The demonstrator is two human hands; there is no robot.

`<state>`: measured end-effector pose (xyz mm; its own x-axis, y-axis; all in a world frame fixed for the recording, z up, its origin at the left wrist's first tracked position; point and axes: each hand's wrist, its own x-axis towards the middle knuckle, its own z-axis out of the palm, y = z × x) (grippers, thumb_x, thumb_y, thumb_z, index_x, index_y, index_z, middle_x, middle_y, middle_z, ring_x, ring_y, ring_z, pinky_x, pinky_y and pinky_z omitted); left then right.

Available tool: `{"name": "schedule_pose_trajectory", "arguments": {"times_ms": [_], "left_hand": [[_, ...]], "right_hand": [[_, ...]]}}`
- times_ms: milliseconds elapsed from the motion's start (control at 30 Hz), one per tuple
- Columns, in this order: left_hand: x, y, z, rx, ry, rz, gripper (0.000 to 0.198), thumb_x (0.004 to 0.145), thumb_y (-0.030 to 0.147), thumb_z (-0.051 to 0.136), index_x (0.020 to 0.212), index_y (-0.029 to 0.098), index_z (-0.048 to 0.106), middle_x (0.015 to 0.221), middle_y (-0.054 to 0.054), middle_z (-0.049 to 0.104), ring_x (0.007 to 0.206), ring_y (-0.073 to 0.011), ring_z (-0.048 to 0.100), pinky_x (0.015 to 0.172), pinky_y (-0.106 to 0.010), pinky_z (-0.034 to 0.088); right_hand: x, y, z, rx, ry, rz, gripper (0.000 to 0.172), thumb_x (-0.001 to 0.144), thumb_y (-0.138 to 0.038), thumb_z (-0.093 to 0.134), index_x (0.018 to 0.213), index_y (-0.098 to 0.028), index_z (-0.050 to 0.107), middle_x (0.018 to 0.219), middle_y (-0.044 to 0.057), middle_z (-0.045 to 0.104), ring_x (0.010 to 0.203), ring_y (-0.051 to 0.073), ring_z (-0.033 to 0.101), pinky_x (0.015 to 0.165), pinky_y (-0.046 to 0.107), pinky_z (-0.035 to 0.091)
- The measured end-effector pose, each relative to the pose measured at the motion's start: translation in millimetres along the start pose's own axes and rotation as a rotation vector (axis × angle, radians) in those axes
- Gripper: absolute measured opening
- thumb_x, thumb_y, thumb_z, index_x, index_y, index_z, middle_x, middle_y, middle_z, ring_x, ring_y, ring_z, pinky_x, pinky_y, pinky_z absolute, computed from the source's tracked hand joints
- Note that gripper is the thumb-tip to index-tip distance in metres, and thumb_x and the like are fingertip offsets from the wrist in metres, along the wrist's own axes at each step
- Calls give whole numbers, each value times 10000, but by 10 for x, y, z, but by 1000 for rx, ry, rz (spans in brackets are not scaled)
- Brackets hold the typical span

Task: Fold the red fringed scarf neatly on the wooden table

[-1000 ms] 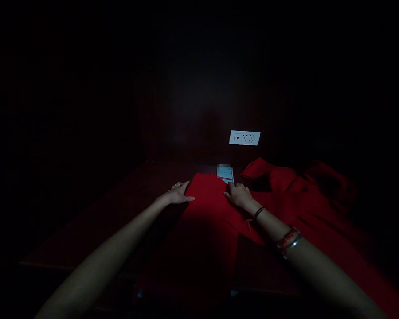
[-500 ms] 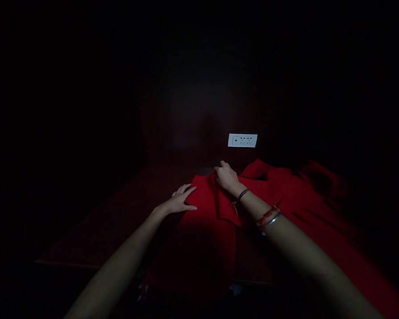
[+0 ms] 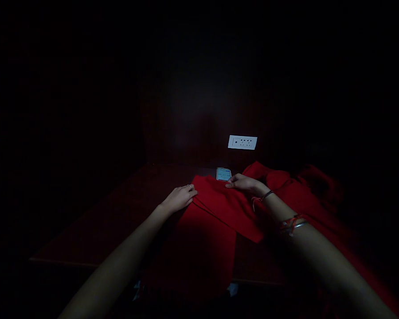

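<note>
A piece of red cloth [image 3: 206, 235] lies over the dark table, its lower end hanging past the front edge. A second layer of red fabric [image 3: 234, 212] crosses its upper part at a slant. My left hand [image 3: 180, 198], with a ring on it, is closed on the left corner of the layers. At the far edge of the upper layer, my right hand [image 3: 245, 182] pinches the fabric between thumb and fingers. Just beyond its fingertips is a small device with a lit screen [image 3: 223, 174], partly covered by the cloth.
A larger heap of red fabric [image 3: 295, 195] spreads along the right side of the dark red table [image 3: 96, 230]. On the wall behind is a white socket panel [image 3: 242, 142]. The surroundings are very dark.
My right hand has moved right, drawing the upper layer across the cloth and uncovering the lit screen. My left hand has gone from spread fingers to gripping the cloth's left edge.
</note>
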<state>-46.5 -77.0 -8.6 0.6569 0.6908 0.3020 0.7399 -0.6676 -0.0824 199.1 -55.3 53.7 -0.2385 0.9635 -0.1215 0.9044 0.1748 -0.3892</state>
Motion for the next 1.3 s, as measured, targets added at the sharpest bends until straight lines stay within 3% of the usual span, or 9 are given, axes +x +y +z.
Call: {"name": "schedule_pose_trajectory", "arguments": {"times_ms": [100,367,600,767,867,967,1033,1167,1300], "left_hand": [[-57,0,-31,-66,7,78,366,745,327,427,1105,259,429,1063,-25,442,926,-168,451,798,-253,340],[7,59,0,-87,-125,-4,342,766,204,381,1093,282,449,1025,-14,516,946,-163,467,821,-253,333],[-122,-33,-268,30,133,-202,315,782,184,325,1077,221,429,1019,-45,476,909,-155,467,759,-236,371],[-231,-120,-194,0,-207,-304,200,704,160,413,855,220,530,873,-51,534,800,-184,519,653,-269,401],[-284,-148,-198,-99,-343,-331,312,627,155,484,920,258,518,861,-31,544,784,-183,522,639,-260,398],[-313,-155,-295,-235,-374,-214,367,594,173,526,948,269,513,827,1,539,781,-156,511,664,-233,394],[-283,-115,-318,-286,-239,-147,284,664,224,485,945,249,520,876,2,528,841,-144,490,742,-233,373],[-117,66,-82,-261,24,-235,433,778,428,336,1155,219,378,1213,-60,348,1102,-189,320,907,-303,243],[2,114,264,-267,-269,-283,668,681,633,316,1248,296,216,1339,-46,119,1200,-276,54,927,-437,129]], "right_hand": [[58,-172,12,276,34,-126,250,772,-278,407,907,-136,562,838,34,616,661,96,551,562,170,419],[272,-258,272,-134,98,77,150,648,-165,529,754,-109,620,804,96,616,744,184,554,602,209,397],[334,-138,169,-114,243,-3,331,806,-284,290,1032,-154,494,962,27,573,808,110,531,617,161,393],[418,-154,387,-248,115,-25,237,729,-256,444,877,-123,573,852,66,608,753,146,552,596,186,398],[404,-81,562,-304,101,-52,187,702,-215,477,821,-121,587,880,99,597,815,177,541,648,209,390],[362,-28,641,-345,126,-100,220,748,-236,420,893,-140,556,948,101,573,875,174,520,698,216,377],[338,-41,672,-370,151,-110,253,778,-266,377,942,-145,527,977,112,557,894,181,512,711,235,375],[312,-113,708,-397,187,-100,314,818,-312,285,1002,-151,483,1002,130,538,910,193,505,716,273,377],[228,36,487,-390,125,-61,410,762,-416,389,1069,-148,437,1015,132,534,896,202,513,696,277,389]]}}
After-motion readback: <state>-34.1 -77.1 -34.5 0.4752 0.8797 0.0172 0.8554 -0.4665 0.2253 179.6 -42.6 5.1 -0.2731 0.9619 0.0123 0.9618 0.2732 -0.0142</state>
